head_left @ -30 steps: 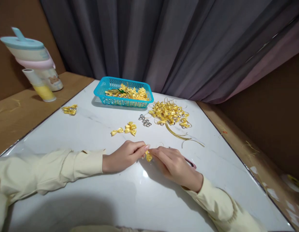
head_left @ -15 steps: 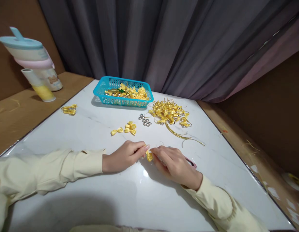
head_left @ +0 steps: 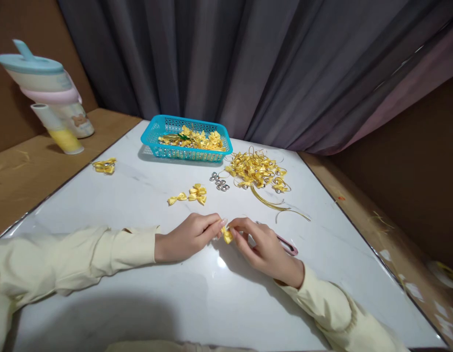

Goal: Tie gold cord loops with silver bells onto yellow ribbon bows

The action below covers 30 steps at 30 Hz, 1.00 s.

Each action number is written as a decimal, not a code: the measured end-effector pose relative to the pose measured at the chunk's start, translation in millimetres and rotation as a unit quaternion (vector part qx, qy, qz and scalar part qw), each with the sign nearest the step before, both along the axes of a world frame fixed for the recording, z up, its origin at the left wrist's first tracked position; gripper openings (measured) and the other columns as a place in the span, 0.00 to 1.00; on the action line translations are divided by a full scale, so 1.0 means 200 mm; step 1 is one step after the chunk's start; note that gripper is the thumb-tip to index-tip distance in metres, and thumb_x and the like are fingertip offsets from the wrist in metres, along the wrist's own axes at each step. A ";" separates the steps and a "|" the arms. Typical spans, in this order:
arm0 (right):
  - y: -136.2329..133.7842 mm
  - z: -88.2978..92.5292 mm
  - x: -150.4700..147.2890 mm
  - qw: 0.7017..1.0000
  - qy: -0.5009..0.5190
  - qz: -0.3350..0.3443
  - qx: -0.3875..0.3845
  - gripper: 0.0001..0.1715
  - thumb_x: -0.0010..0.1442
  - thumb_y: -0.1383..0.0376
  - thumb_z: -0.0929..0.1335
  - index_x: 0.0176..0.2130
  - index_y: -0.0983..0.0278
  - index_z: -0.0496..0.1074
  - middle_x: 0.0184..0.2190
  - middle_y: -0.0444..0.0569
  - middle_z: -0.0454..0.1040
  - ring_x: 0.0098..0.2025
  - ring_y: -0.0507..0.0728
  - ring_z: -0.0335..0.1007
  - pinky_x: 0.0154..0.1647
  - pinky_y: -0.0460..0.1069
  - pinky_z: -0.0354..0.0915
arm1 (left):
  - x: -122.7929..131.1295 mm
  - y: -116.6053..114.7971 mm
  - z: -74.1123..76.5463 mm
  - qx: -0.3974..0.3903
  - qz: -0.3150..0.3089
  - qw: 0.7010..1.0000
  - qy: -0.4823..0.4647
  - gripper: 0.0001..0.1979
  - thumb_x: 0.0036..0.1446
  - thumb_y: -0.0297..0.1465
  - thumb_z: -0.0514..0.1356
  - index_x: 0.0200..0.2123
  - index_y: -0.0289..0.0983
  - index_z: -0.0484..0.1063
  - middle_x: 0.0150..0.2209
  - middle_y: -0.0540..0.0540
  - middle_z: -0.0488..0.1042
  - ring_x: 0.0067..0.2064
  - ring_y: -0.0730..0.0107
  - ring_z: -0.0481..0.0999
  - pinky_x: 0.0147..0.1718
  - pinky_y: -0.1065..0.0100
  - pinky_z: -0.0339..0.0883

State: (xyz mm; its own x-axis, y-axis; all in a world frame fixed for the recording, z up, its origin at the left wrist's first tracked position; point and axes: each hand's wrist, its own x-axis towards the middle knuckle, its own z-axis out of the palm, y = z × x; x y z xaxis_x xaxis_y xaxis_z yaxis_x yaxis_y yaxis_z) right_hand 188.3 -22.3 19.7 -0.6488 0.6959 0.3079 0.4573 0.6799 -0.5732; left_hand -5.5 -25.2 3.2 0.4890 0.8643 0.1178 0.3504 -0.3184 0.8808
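Observation:
My left hand (head_left: 189, 238) and my right hand (head_left: 265, 249) meet near the middle of the white table (head_left: 138, 293). Both pinch a small yellow ribbon bow (head_left: 226, 235) between their fingertips, just above the tabletop. Pink-handled scissors (head_left: 287, 245) lie under and just right of my right hand, partly hidden by it. Two finished yellow bows (head_left: 191, 194) lie a little beyond my left hand. Both arms wear cream sleeves.
A turquoise basket (head_left: 185, 139) holding yellow bows stands at the back. To its right sits a heap of yellow ribbon pieces (head_left: 257, 173) with small silver bells (head_left: 219, 182) beside it. Another bow (head_left: 104, 166) lies far left. A pastel lidded cup (head_left: 50, 93) stands on the brown ledge.
My right hand has shifted its fingers slightly, lifting and turning the bow a little. My left hand stays put.

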 end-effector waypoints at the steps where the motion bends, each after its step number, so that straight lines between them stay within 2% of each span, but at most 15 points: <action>1: 0.00 0.00 0.00 1.000 0.001 -0.008 -0.010 0.06 0.63 0.68 0.59 0.39 0.64 0.63 0.25 0.45 0.72 0.22 0.49 0.64 0.23 0.44 0.59 | 0.00 0.00 0.00 0.001 0.001 1.000 0.002 0.17 0.64 0.34 0.45 0.24 0.36 0.61 0.21 0.54 0.64 0.23 0.77 0.61 0.25 0.73 0.55; 4: 0.00 0.01 0.00 0.997 0.015 -0.038 -0.071 0.06 0.64 0.66 0.58 0.39 0.63 0.62 0.25 0.46 0.73 0.24 0.50 0.67 0.22 0.44 0.57 | 0.00 0.00 0.00 0.005 0.005 1.000 0.007 0.17 0.64 0.34 0.45 0.24 0.36 0.62 0.21 0.54 0.64 0.23 0.77 0.61 0.25 0.73 0.55; 8: 0.01 0.02 0.00 0.989 0.040 -0.046 -0.135 0.06 0.64 0.64 0.59 0.38 0.64 0.63 0.27 0.46 0.75 0.27 0.51 0.70 0.19 0.43 0.55 | 0.00 0.00 0.01 0.008 0.007 1.000 0.010 0.17 0.63 0.34 0.45 0.24 0.35 0.62 0.21 0.54 0.64 0.23 0.77 0.61 0.25 0.73 0.55; 14: 0.02 0.02 0.01 0.991 0.044 -0.040 -0.121 0.06 0.63 0.65 0.60 0.38 0.64 0.63 0.28 0.47 0.75 0.29 0.52 0.71 0.19 0.42 0.56 | 0.00 -0.01 0.00 0.009 0.008 1.000 0.007 0.17 0.64 0.34 0.45 0.24 0.35 0.62 0.21 0.53 0.64 0.23 0.77 0.61 0.25 0.73 0.55; 22: 0.04 0.01 0.03 0.998 0.029 -0.044 -0.030 0.05 0.63 0.67 0.60 0.38 0.63 0.64 0.28 0.47 0.75 0.27 0.51 0.71 0.26 0.44 0.63 | 0.00 0.00 0.00 0.019 0.008 1.000 0.015 0.17 0.63 0.34 0.45 0.23 0.36 0.60 0.19 0.55 0.59 0.22 0.78 0.58 0.23 0.74 0.53; 25: 0.05 0.00 0.04 0.997 0.049 -0.041 -0.047 0.04 0.62 0.67 0.61 0.38 0.63 0.64 0.29 0.47 0.75 0.28 0.52 0.72 0.28 0.45 0.65 | 0.00 0.00 0.00 0.027 0.008 0.999 0.023 0.17 0.63 0.35 0.45 0.22 0.36 0.58 0.18 0.56 0.56 0.21 0.78 0.57 0.22 0.74 0.52; 30: 0.08 0.03 0.06 0.986 0.120 -0.019 -0.119 0.07 0.61 0.67 0.62 0.39 0.64 0.68 0.33 0.49 0.76 0.34 0.53 0.72 0.32 0.47 0.66 | -0.01 -0.01 -0.01 0.057 -0.009 0.998 0.031 0.16 0.63 0.33 0.45 0.23 0.36 0.58 0.19 0.56 0.55 0.21 0.79 0.57 0.22 0.74 0.51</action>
